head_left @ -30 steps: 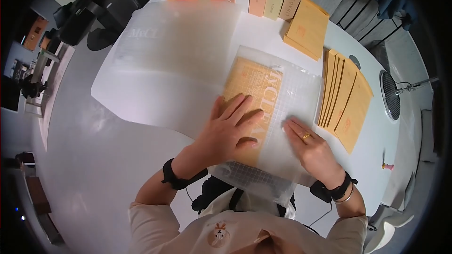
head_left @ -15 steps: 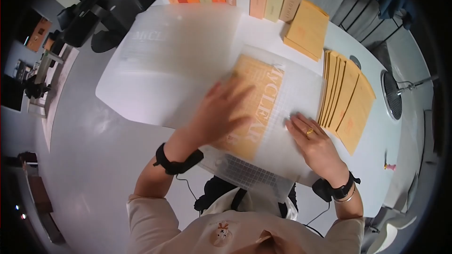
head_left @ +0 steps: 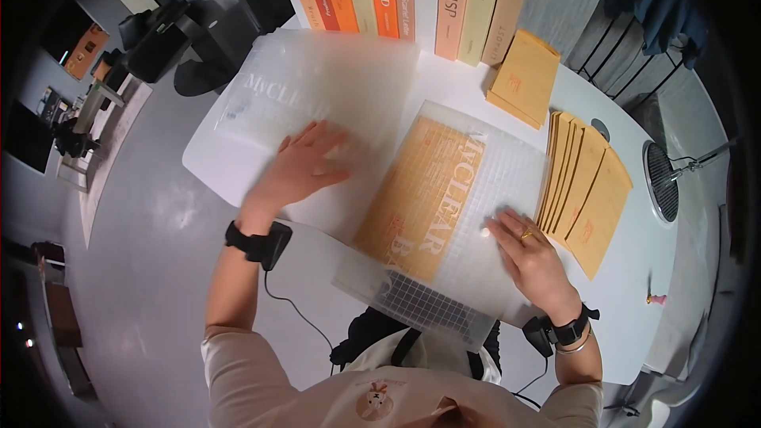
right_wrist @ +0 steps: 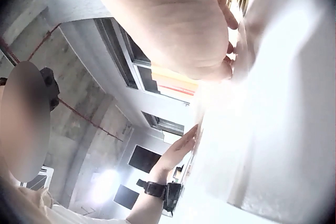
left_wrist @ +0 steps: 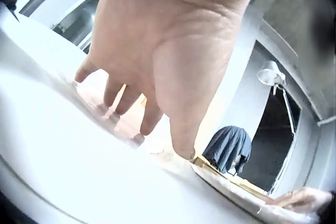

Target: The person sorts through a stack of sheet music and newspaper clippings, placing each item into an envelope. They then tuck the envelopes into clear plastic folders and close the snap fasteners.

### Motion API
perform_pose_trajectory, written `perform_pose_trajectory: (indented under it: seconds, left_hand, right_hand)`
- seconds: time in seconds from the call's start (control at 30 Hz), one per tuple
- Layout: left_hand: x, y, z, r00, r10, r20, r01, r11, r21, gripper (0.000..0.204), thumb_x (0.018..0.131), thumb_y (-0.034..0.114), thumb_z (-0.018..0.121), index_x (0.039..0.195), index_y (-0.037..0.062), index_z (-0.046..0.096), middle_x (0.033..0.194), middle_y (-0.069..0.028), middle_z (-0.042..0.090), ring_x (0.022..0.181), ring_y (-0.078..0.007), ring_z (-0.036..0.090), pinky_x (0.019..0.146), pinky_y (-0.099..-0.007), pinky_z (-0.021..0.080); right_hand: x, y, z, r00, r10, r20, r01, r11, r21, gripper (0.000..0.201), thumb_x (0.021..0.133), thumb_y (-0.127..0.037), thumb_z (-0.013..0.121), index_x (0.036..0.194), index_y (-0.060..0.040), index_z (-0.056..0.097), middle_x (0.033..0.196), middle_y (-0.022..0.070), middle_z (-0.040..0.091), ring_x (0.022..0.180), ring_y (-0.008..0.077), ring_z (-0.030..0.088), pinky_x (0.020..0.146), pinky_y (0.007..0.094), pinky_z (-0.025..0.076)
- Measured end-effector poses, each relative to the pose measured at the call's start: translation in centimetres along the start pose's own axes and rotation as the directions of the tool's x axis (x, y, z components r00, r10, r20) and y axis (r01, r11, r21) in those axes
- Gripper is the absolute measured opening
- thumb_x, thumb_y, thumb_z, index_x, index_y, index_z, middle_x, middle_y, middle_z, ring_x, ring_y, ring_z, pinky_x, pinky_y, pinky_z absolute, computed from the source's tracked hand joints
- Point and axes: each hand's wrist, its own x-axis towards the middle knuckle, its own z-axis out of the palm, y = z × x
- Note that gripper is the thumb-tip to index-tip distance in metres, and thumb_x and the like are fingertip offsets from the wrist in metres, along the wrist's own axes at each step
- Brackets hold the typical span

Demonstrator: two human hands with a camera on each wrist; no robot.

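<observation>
A yellow-brown envelope point(head_left: 420, 182) lies inside a clear grid-patterned plastic bag point(head_left: 511, 162) printed "MyCLEAR BAG". The bag's lower flap point(head_left: 424, 307) hangs past the table's near edge. My right hand point(head_left: 529, 260) rests on the bag's right side with its fingers nearly straight, beside a small white dot point(head_left: 485, 232). To the left, my left hand point(head_left: 305, 165) holds nothing; its fingers are spread at the lower edge of a pile of frosted clear bags point(head_left: 317, 71). The left wrist view shows this left hand point(left_wrist: 152, 61) with its fingertips pointing down toward the white surface.
Upright books point(head_left: 396, 0) line the table's back edge. A short stack of yellow envelopes point(head_left: 525, 75) lies in front of them, with several more envelopes point(head_left: 587, 190) fanned out at the right. A round mesh-faced device point(head_left: 660, 182) stands at the right edge, and a small pink item point(head_left: 655, 299) lies below it.
My left hand has lifted off the bagged envelope and moved left to the pile of bags. My right hand has stayed on the bag. The head view has tilted up slightly.
</observation>
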Motion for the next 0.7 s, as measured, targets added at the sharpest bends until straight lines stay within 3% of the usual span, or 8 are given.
perform_pose_trajectory:
  seconds: [0.03, 0.13, 0.23, 0.33, 0.43, 0.6, 0.67, 0.7]
  left_hand:
    - [-0.2, -1.0, -0.6, 0.998, 0.067, 0.012, -0.065, 0.994, -0.084, 0.052, 0.087, 0.04, 0.061, 0.13, 0.0129, 0.053, 0.134, -0.0187, 0.048, 0.131, -0.0329, 0.038, 0.106, -0.0403, 0.034]
    - [0.5, -0.8, -4.7, 0.957, -0.272, 0.103, 0.288, 0.934, -0.21, 0.049, 0.087, 0.04, 0.061, 0.122, 0.0063, 0.059, 0.126, -0.0199, 0.056, 0.123, -0.033, 0.048, 0.102, -0.0333, 0.038]
    - [5.1, -2.5, -4.4, 0.866, -0.446, -0.225, 0.361, 0.87, -0.336, 0.072, 0.081, 0.051, 0.066, 0.128, -0.0024, 0.051, 0.112, -0.0271, 0.061, 0.11, -0.0388, 0.057, 0.094, -0.0346, 0.045]
    - [11.6, -5.7, -3.2, 0.771, -0.472, -0.428, 0.405, 0.882, -0.242, 0.099, 0.074, 0.066, 0.063, 0.129, -0.0135, 0.042, 0.117, -0.0322, 0.056, 0.117, -0.0387, 0.052, 0.098, -0.0364, 0.042]
    - [16.8, -9.2, -1.1, 0.705, -0.642, -0.3, 0.614, 0.765, -0.195, 0.115, 0.07, 0.076, 0.057, 0.136, -0.0144, 0.029, 0.131, -0.0311, 0.045, 0.125, -0.0407, 0.044, 0.104, -0.0422, 0.036]
    - [17.0, -7.1, 0.4, 0.577, -0.794, -0.191, 0.806, 0.591, -0.023, 0.118, 0.063, 0.075, 0.062, 0.147, 0.0046, 0.017, 0.143, -0.0228, 0.034, 0.133, -0.0376, 0.03, 0.104, -0.0534, 0.03]
    - [16.5, -6.4, 0.2, 0.565, -0.805, -0.182, 0.818, 0.575, -0.001, 0.12, 0.062, 0.075, 0.064, 0.147, 0.004, 0.018, 0.143, -0.0224, 0.035, 0.132, -0.0382, 0.031, 0.104, -0.0521, 0.031]
    - [16.3, -6.4, 0.1, 0.553, -0.813, -0.18, 0.828, 0.561, 0.008, 0.12, 0.061, 0.074, 0.065, 0.147, 0.0037, 0.018, 0.142, -0.0222, 0.035, 0.132, -0.0384, 0.032, 0.104, -0.0514, 0.032]
  right_hand:
    - [0.0, 0.0, 0.0, 1.0, -0.004, 0.002, 0.004, 1.0, -0.004, 0.045, 0.077, 0.005, 0.059, 0.121, -0.0029, 0.056, 0.125, 0.0162, 0.055, 0.12, 0.0311, 0.051, 0.103, 0.0421, 0.042]
    - [0.0, -0.1, 0.0, 1.0, -0.01, -0.005, 0.01, 1.0, -0.008, 0.045, 0.076, 0.005, 0.06, 0.12, -0.0026, 0.056, 0.125, 0.0165, 0.055, 0.119, 0.0314, 0.052, 0.102, 0.0421, 0.043]
    - [0.1, -0.1, -0.1, 0.999, -0.026, -0.026, 0.026, 1.0, -0.005, 0.043, 0.076, 0.004, 0.061, 0.118, -0.0022, 0.057, 0.122, 0.0167, 0.056, 0.117, 0.0319, 0.053, 0.1, 0.0416, 0.044]
    - [-0.4, -0.1, -0.7, 0.995, -0.044, -0.094, 0.043, 0.999, -0.011, 0.037, 0.075, 0.002, 0.062, 0.112, -0.0018, 0.06, 0.116, 0.0167, 0.058, 0.11, 0.0323, 0.057, 0.094, 0.0398, 0.047]
    - [-1.6, 0.2, -2.5, 0.981, 0.031, -0.19, -0.042, 0.997, -0.057, 0.035, 0.075, 0.002, 0.063, 0.11, -0.0018, 0.062, 0.115, 0.0166, 0.058, 0.108, 0.0319, 0.057, 0.09, 0.0387, 0.048]
    - [-6.2, 5.2, -5.8, 0.814, 0.42, -0.402, -0.503, 0.855, -0.126, 0.041, 0.08, -0.01, 0.065, 0.119, -0.0017, 0.056, 0.121, 0.0192, 0.056, 0.107, 0.0358, 0.057, 0.088, 0.0402, 0.049]
    - [-9.5, 10.2, -5.8, 0.754, 0.466, -0.463, -0.595, 0.783, -0.181, 0.05, 0.086, -0.022, 0.064, 0.128, 0.0008, 0.049, 0.121, 0.0225, 0.056, 0.101, 0.0378, 0.058, 0.086, 0.0422, 0.049]
    - [-10.4, 11.6, -6.1, 0.692, 0.589, -0.417, -0.679, 0.727, -0.1, 0.052, 0.085, -0.023, 0.065, 0.128, 0.0025, 0.048, 0.118, 0.0224, 0.058, 0.097, 0.0358, 0.06, 0.083, 0.0405, 0.05]
